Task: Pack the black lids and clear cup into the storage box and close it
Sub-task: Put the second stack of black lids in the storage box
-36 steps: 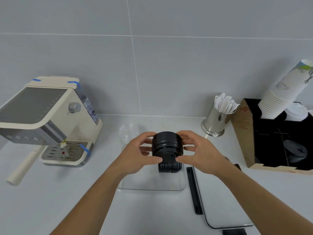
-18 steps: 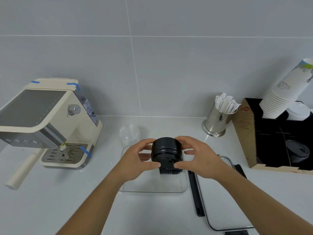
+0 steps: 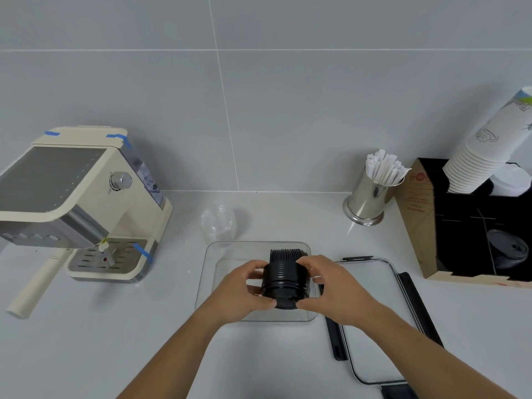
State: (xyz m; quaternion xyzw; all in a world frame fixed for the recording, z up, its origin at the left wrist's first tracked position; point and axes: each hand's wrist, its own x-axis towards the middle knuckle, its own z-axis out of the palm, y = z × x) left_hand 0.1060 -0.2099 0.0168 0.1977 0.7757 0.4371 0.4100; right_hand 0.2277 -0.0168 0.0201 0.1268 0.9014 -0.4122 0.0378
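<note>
Black lids (image 3: 286,283) sit in a stack on their side, held between both hands, low over the clear storage box (image 3: 213,272). The left hand (image 3: 244,286) grips one side of the stack and the right hand (image 3: 331,286) grips the other, fingers curled round it. More lids (image 3: 285,254) already lie in the box just past the fingertips. The clear cup (image 3: 218,224) stands outside the box, a little beyond the left hand, so it is not packed yet. The box lid (image 3: 374,312) lies flat beside the right hand, with its black clips (image 3: 335,341) on the edges. I think the stack could slip apart if one hand lets go too soon, and lids could roll out over the low wall. The stack may also bump the lids already inside and sit too high for the lid to close. Farther out past the left hand is a cream coffee machine (image 3: 86,197). Past the right hand stand a metal pot of paper sticks (image 3: 371,197) and a black cardboard holder (image 3: 460,240) with paper cups (image 3: 489,145). Nothing blocks the way down.
</note>
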